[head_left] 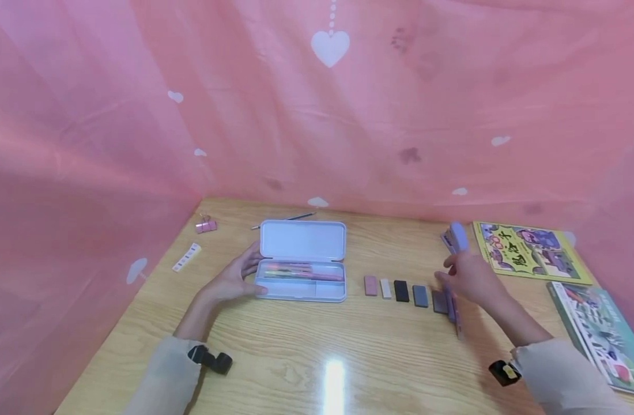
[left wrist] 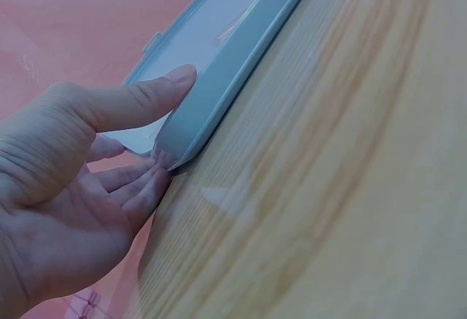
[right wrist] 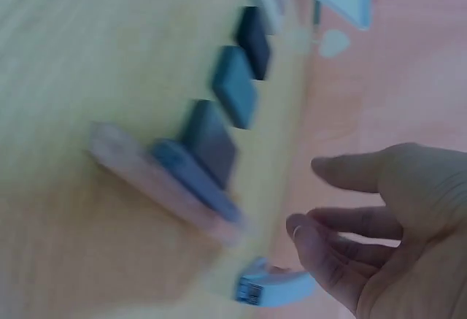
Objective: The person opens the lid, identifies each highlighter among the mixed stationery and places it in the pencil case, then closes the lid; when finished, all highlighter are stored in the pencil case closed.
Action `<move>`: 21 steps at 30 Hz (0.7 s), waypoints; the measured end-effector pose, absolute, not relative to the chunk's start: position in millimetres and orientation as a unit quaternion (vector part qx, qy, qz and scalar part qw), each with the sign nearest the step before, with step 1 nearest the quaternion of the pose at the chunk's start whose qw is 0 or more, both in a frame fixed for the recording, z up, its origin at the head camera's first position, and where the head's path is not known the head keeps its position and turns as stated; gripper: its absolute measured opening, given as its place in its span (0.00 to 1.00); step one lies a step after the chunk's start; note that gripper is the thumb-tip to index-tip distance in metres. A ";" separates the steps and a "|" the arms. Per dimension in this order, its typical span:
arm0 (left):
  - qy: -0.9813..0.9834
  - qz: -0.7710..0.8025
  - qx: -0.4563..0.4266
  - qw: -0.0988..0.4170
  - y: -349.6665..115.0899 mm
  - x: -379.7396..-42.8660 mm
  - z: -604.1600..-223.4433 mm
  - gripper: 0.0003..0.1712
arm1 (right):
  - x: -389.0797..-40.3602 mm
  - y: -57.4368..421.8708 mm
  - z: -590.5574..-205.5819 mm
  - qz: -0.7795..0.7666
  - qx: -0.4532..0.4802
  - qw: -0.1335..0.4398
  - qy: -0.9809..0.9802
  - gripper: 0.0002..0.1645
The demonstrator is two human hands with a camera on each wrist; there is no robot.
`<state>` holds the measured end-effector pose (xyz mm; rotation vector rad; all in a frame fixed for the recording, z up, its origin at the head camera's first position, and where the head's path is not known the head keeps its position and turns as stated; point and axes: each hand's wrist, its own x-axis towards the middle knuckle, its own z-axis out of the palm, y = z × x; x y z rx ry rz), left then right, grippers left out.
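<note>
A pale blue pencil case (head_left: 302, 239) stands open with several pens (head_left: 291, 268) in its tray. My left hand (head_left: 236, 279) holds its left end, with the thumb at the front edge and the fingers round the corner; the left wrist view shows this close up. Over on the right, my right hand (head_left: 470, 276) hovers with thumb and fingers apart and nothing between them. Below it lie a slim purple-blue item (right wrist: 193, 177) and a pinkish pen-like stick (right wrist: 160, 180), side by side against a dark grey block (right wrist: 210, 144). A lavender stapler (head_left: 456, 236) lies just beyond the hand.
Left of the dark grey block runs a row of small eraser-like blocks: blue (head_left: 420, 295), black (head_left: 402, 290), white (head_left: 385, 289) and pink (head_left: 370, 285). Two books, yellow (head_left: 529, 251) and green (head_left: 602, 328), lie right. A pink binder clip (head_left: 206, 225) and white strip (head_left: 186, 257) lie left.
</note>
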<state>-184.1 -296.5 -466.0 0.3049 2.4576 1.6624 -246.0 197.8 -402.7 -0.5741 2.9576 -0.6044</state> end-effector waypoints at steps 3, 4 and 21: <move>0.823 0.554 0.100 0.080 -297.5 -184.2 -466.1 0.65 | -246.4 196.6 -415.9 -0.187 -0.170 0.047 0.966 0.13; 0.822 0.554 0.101 0.080 -297.6 -184.4 -466.2 0.65 | -246.6 196.2 -419.5 -0.185 -0.163 0.047 0.968 0.14; 0.811 0.568 0.097 0.100 -288.6 -174.6 -440.8 0.63 | -253.0 192.2 -415.5 -0.216 -0.131 0.038 0.967 0.18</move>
